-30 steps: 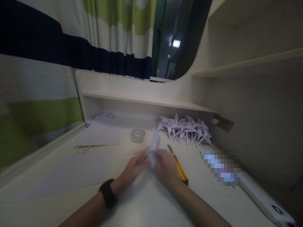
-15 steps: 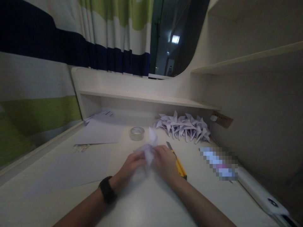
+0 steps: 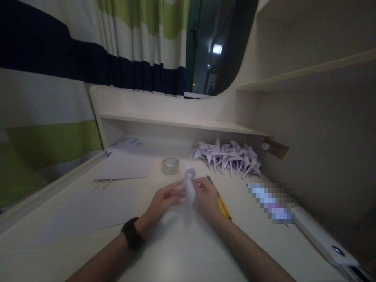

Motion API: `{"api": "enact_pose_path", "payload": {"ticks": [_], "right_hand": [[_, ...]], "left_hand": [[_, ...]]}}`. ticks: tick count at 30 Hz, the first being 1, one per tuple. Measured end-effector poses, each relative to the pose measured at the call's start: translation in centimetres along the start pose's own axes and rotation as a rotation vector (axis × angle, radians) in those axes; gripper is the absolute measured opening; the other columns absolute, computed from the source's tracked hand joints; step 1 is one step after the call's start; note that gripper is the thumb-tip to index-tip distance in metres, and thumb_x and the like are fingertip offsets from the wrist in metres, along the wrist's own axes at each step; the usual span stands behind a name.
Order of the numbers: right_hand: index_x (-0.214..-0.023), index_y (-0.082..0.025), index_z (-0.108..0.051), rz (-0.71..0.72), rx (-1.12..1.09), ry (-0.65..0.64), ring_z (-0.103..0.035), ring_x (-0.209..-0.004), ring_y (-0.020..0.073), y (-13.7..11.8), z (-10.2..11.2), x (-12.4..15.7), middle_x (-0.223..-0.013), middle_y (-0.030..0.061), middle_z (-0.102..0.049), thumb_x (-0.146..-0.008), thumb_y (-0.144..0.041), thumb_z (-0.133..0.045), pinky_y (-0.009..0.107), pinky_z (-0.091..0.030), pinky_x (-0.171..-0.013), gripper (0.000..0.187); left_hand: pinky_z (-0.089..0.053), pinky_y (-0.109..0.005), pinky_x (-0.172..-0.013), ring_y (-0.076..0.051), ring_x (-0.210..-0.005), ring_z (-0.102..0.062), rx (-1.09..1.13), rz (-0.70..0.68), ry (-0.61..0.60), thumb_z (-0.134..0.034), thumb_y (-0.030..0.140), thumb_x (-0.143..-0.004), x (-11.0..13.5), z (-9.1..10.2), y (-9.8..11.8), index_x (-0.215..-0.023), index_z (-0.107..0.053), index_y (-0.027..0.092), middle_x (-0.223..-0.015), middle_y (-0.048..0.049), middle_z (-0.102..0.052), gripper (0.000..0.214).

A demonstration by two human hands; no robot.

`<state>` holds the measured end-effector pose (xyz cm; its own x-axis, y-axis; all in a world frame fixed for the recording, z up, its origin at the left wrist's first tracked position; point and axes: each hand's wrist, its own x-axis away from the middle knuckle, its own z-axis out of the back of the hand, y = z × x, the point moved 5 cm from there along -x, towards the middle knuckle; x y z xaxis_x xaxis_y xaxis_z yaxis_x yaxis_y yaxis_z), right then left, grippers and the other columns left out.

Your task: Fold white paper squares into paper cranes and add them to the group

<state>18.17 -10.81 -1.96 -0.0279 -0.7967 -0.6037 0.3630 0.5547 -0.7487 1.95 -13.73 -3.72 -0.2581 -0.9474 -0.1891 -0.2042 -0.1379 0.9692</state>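
A small folded white paper piece stands upright between both my hands over the middle of the desk. My left hand, with a black band on the wrist, pinches it from the left, fingers partly extended. My right hand grips it from the right with curled fingers. Directly behind my right hand lies a yellow utility knife, partly hidden by it. A roll of clear tape sits just beyond the paper piece.
A heap of folded white paper pinwheels lies at the back right under a low shelf. Flat paper sheets cover the desk's left side. A long white device lies at the right edge. Striped curtains hang at left.
The paper piece has been turned between my fingers from a spread, crumpled look to a narrow upright shape. My left fingers have stretched out more. Both hands stay in the same spot.
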Motion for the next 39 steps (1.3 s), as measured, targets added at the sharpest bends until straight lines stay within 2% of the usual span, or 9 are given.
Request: {"api": "enact_pose_path", "payload": {"ticks": [4, 10, 15, 18, 23, 30, 34, 37, 39], "right_hand": [[-0.076, -0.019, -0.073, -0.183, -0.223, -0.018, -0.061, -0.064, 0.0194, 2.5, -0.8, -0.4, -0.069, 0.0041, -0.07, -0.075, -0.032, -0.062, 0.028, -0.045, -0.058, 0.017], [-0.075, -0.018, -0.074, -0.314, -0.419, -0.001, -0.06, -0.059, 0.0196, 4.3, -1.2, -0.7, -0.059, 0.0027, -0.067, -0.064, -0.033, -0.068, 0.026, -0.042, -0.051, 0.02], [-0.078, -0.018, -0.073, -0.377, -0.446, 0.063, -0.054, -0.048, 0.0161, 5.6, -0.3, -1.5, -0.057, 0.0011, -0.066, -0.063, -0.033, -0.066, 0.024, -0.036, -0.044, 0.022], [-0.079, -0.017, -0.072, -0.359, -0.438, 0.122, -0.054, -0.049, 0.0161, 6.2, 0.4, -2.1, -0.06, 0.0021, -0.067, -0.063, -0.031, -0.064, 0.023, -0.035, -0.044, 0.022], [-0.076, -0.016, -0.072, -0.346, -0.389, 0.216, -0.057, -0.054, 0.0179, 7.0, 1.1, -2.4, -0.062, 0.0033, -0.068, -0.062, -0.028, -0.062, 0.024, -0.039, -0.048, 0.021], [-0.078, -0.015, -0.07, -0.389, -0.43, 0.209, -0.058, -0.056, 0.017, 7.6, 1.1, -2.6, -0.066, 0.004, -0.069, -0.066, -0.03, -0.063, 0.026, -0.043, -0.054, 0.021], [-0.079, -0.015, -0.071, -0.352, -0.415, 0.227, -0.06, -0.059, 0.0178, 7.5, 1.2, -2.7, -0.07, 0.0047, -0.07, -0.069, -0.031, -0.062, 0.026, -0.044, -0.057, 0.021], [-0.08, -0.016, -0.071, -0.305, -0.394, 0.232, -0.062, -0.066, 0.0192, 7.0, 1.1, -2.5, -0.073, 0.0049, -0.071, -0.071, -0.031, -0.062, 0.027, -0.046, -0.061, 0.02], [-0.08, -0.017, -0.071, -0.285, -0.372, 0.224, -0.061, -0.067, 0.0195, 6.5, 0.8, -2.2, -0.073, 0.0047, -0.07, -0.072, -0.032, -0.062, 0.027, -0.046, -0.061, 0.02]], "left_hand": [[-0.051, -0.03, -0.06, -0.023, -0.075, -0.068, -0.319, 0.003, 0.231, -0.062, 0.037, -0.078, 0.2, 1.0, 0.1, -0.115, -0.062, 0.012, -0.089, -0.0115, -0.073, 0.045], [-0.05, -0.03, -0.071, -0.019, -0.073, -0.066, -0.822, -0.176, 0.322, -0.053, 0.035, -0.087, -0.7, 1.8, 1.0, -0.109, -0.065, 0.018, -0.088, -0.0051, -0.072, 0.031], [-0.044, -0.034, -0.088, -0.025, -0.099, -0.062, -1.362, -0.219, 0.148, -0.051, 0.027, -0.088, -4.3, 0.8, 1.1, -0.108, -0.067, 0.014, -0.103, -0.0125, -0.068, 0.029], [-0.043, -0.038, -0.087, -0.029, -0.1, -0.06, -1.527, -0.108, 0.078, -0.053, 0.03, -0.087, -7.1, 0.0, -0.1, -0.097, -0.07, 0.013, -0.099, -0.0155, -0.067, 0.026], [-0.043, -0.041, -0.084, -0.032, -0.101, -0.06, -1.514, -0.015, 0.108, -0.055, 0.022, -0.084, -10.9, -0.6, -1.8, -0.089, -0.071, 0.009, -0.099, -0.0217, -0.066, 0.021], [-0.046, -0.035, -0.079, -0.028, -0.089, -0.066, -1.272, 0.076, 0.103, -0.063, 0.013, -0.076, -13.7, 0.5, -3.4, -0.084, -0.072, 0.012, -0.089, -0.0165, -0.071, 0.012], [-0.049, -0.032, -0.075, -0.024, -0.083, -0.068, -1.065, 0.044, 0.145, -0.062, 0.016, -0.079, -12.2, 1.0, -2.1, -0.086, -0.071, 0.011, -0.091, -0.0155, -0.071, 0.012], [-0.052, -0.027, -0.067, -0.017, -0.076, -0.069, -0.855, 0.003, 0.2, -0.046, 0.029, -0.092, -8.9, 0.9, -0.5, -0.11, -0.064, 0.012, -0.108, -0.0147, -0.067, 0.03], [-0.052, -0.027, -0.066, -0.018, -0.077, -0.068, -0.43, 0.005, 0.23, -0.056, 0.035, -0.087, -6.5, 0.7, 0.0, -0.105, -0.066, 0.011, -0.105, -0.0152, -0.068, 0.032]]}}
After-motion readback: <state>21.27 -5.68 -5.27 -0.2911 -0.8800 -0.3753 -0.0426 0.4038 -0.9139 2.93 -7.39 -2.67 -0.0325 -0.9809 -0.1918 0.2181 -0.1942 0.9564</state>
